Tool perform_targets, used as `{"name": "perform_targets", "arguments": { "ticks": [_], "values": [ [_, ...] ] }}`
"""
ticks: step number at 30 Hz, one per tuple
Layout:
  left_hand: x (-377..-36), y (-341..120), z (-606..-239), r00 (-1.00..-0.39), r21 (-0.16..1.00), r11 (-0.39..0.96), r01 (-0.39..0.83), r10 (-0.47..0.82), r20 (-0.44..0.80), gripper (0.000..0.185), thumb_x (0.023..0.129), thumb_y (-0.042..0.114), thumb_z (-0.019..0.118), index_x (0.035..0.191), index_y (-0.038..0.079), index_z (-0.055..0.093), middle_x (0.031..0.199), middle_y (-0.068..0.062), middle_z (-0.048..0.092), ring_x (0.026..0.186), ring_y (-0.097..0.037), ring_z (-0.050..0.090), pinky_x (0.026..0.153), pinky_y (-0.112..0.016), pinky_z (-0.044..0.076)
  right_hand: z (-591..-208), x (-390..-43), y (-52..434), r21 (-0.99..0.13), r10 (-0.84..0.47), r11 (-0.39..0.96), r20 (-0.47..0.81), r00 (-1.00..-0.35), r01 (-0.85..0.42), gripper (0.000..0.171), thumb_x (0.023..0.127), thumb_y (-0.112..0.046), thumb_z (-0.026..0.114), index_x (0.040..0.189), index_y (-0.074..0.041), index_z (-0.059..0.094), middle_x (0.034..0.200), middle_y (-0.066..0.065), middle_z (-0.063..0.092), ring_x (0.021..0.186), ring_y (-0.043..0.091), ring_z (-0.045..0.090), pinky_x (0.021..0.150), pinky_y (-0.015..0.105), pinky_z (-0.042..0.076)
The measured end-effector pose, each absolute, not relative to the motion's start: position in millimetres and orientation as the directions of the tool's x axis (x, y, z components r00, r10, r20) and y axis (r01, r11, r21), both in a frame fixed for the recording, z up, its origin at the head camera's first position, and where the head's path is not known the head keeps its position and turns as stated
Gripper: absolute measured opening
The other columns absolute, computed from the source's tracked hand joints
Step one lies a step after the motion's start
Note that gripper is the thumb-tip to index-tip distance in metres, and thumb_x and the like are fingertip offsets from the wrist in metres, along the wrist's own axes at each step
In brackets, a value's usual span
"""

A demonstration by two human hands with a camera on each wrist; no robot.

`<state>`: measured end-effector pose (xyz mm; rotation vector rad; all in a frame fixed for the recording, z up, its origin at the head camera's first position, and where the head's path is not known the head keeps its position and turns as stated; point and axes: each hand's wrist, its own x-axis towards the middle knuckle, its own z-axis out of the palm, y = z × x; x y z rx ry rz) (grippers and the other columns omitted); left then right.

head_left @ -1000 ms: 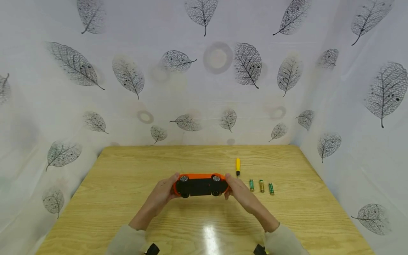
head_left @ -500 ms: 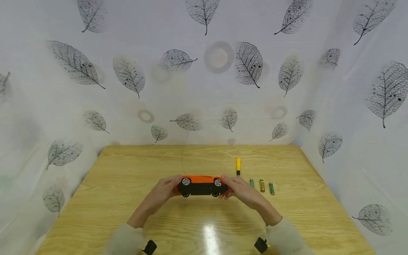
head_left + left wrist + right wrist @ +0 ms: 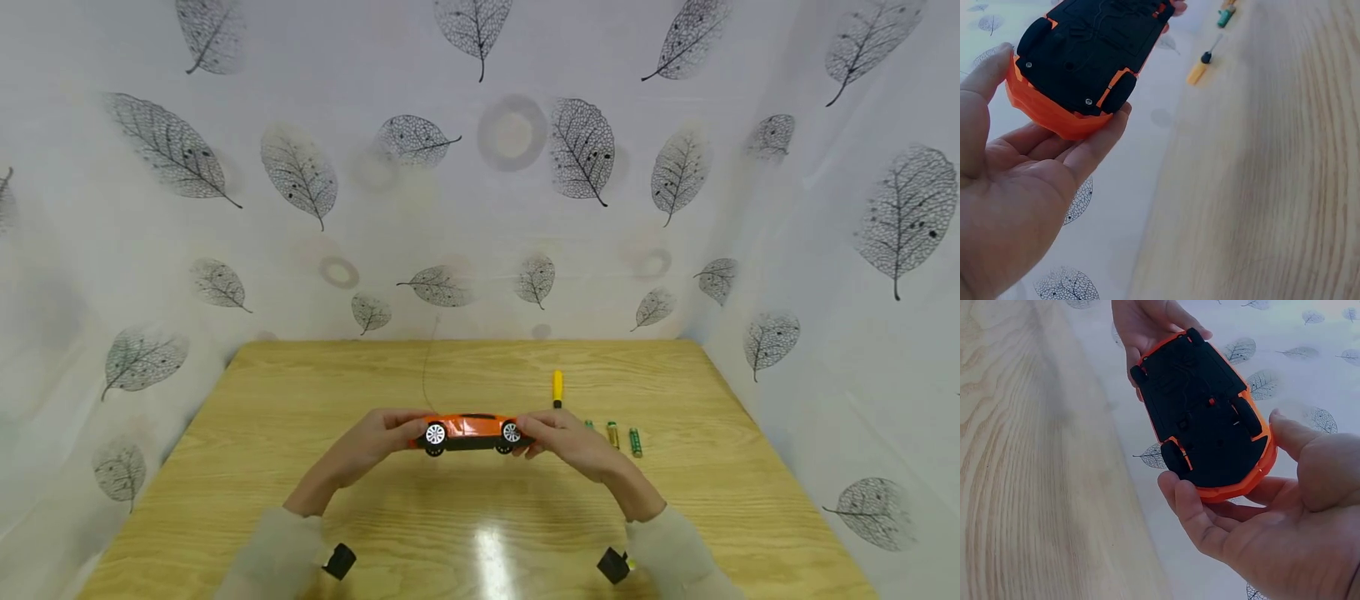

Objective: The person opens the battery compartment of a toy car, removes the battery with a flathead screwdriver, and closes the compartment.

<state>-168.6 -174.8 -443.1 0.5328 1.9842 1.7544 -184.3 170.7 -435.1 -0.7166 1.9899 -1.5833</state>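
- The orange plastic toy car with a black underside [image 3: 470, 432] hangs in the air above the light wooden table [image 3: 300, 400], held lengthwise between both hands, roughly over the middle of the tabletop.
- The left hand [image 3: 375, 439] cups one end of the car, thumb on one side and curled fingers [image 3: 1094, 140] wrapped under the orange bumper; judging by this, the end grip leaves the long body and the underside free to see.
- The right hand [image 3: 572, 442] holds the opposite end the same way, thumb [image 3: 1291, 434] above and fingers below, so the car is clamped at its two tips and nothing covers the middle.
- Both wrist views look straight at the flat black base plate, which suggests the car is tilted to show its belly toward the person's lap side.
- The car is a low, sleek sports shape: glossy orange shell, silver-spoked wheels with black tyres, small orange tabs and screw holes on the base.
- A small yellow-handled screwdriver [image 3: 557, 389] lies on the table beyond the right hand, and three small batteries [image 3: 613, 436] lie in a row just beside that hand.
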Motion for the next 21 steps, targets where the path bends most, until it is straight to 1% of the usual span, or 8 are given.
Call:
{"name": "perform_targets", "arguments": {
  "ticks": [5,9,11,13,16,18,19,21],
  "values": [
    [-171,-175,-438,-0.839,0.983,0.186,0.013,0.537,-0.091,0.05,0.109,0.032,0.056,0.147,0.0,0.056,0.134,-0.016,0.066,0.124,-0.029,0.062,0.113,-0.053,0.041,-432,-187,172,-0.971,-0.668,0.194,-0.026,-0.744,-0.14,0.044,0.113,-0.026,0.046,0.134,0.008,0.063,0.115,0.022,0.07,0.108,0.044,0.065,0.097,0.051,0.055],
    [-174,-176,-436,-0.835,0.969,0.237,0.064,0.545,-0.078,0.048,0.108,0.034,0.057,0.147,0.005,0.058,0.134,-0.013,0.067,0.127,-0.03,0.058,0.113,-0.059,0.038,-432,-187,174,-0.96,-0.643,0.214,-0.001,-0.766,-0.179,0.043,0.111,-0.024,0.051,0.139,0.008,0.06,0.122,0.021,0.07,0.11,0.047,0.064,0.101,0.058,0.051],
    [-174,-177,-434,-0.831,0.961,0.263,0.091,0.551,-0.073,0.048,0.108,0.033,0.058,0.147,0.006,0.058,0.134,-0.013,0.067,0.128,-0.03,0.057,0.113,-0.061,0.038,-432,-187,176,-0.95,-0.627,0.239,0.008,-0.779,-0.202,0.044,0.11,-0.024,0.053,0.141,0.007,0.059,0.126,0.02,0.068,0.111,0.042,0.065,0.102,0.058,0.049],
    [-175,-178,-433,-0.831,0.949,0.29,0.123,0.552,-0.061,0.048,0.107,0.033,0.06,0.148,0.008,0.058,0.137,-0.013,0.065,0.127,-0.029,0.058,0.111,-0.059,0.04,-433,-187,178,-0.942,-0.614,0.252,0.02,-0.789,-0.22,0.045,0.109,-0.024,0.056,0.142,0.005,0.058,0.131,0.02,0.066,0.112,0.035,0.066,0.102,0.055,0.05],
    [-175,-178,-430,-0.829,0.938,0.307,0.158,0.557,-0.042,0.05,0.105,0.031,0.064,0.149,0.009,0.056,0.143,-0.013,0.061,0.124,-0.026,0.059,0.107,-0.047,0.046,-433,-187,179,-0.936,-0.612,0.258,0.031,-0.791,-0.237,0.046,0.107,-0.025,0.059,0.144,0.002,0.058,0.139,0.019,0.062,0.118,0.027,0.064,0.102,0.041,0.052],
    [-176,-177,-428,-0.825,0.941,0.295,0.164,0.564,-0.033,0.053,0.102,0.029,0.068,0.15,0.009,0.055,0.148,-0.014,0.057,0.125,-0.025,0.06,0.104,-0.036,0.049,-434,-186,179,-0.939,-0.615,0.245,0.043,-0.788,-0.243,0.047,0.106,-0.024,0.063,0.145,0.0,0.057,0.143,0.019,0.059,0.121,0.027,0.062,0.1,0.034,0.053],
    [-176,-177,-427,-0.822,0.946,0.283,0.158,0.569,-0.033,0.056,0.101,0.027,0.069,0.151,0.007,0.053,0.149,-0.015,0.055,0.125,-0.025,0.06,0.102,-0.031,0.05,-434,-187,179,-0.939,-0.616,0.239,0.049,-0.786,-0.246,0.047,0.105,-0.023,0.064,0.146,-0.001,0.057,0.144,0.018,0.058,0.122,0.028,0.062,0.1,0.033,0.053],
    [-176,-177,-426,-0.813,0.955,0.26,0.144,0.581,-0.035,0.061,0.099,0.024,0.073,0.152,0.005,0.05,0.152,-0.017,0.052,0.126,-0.026,0.06,0.097,-0.025,0.052,-435,-187,179,-0.939,-0.624,0.223,0.068,-0.778,-0.261,0.049,0.103,-0.021,0.067,0.147,-0.001,0.056,0.147,0.018,0.055,0.124,0.028,0.061,0.098,0.028,0.053]
  ]
}}
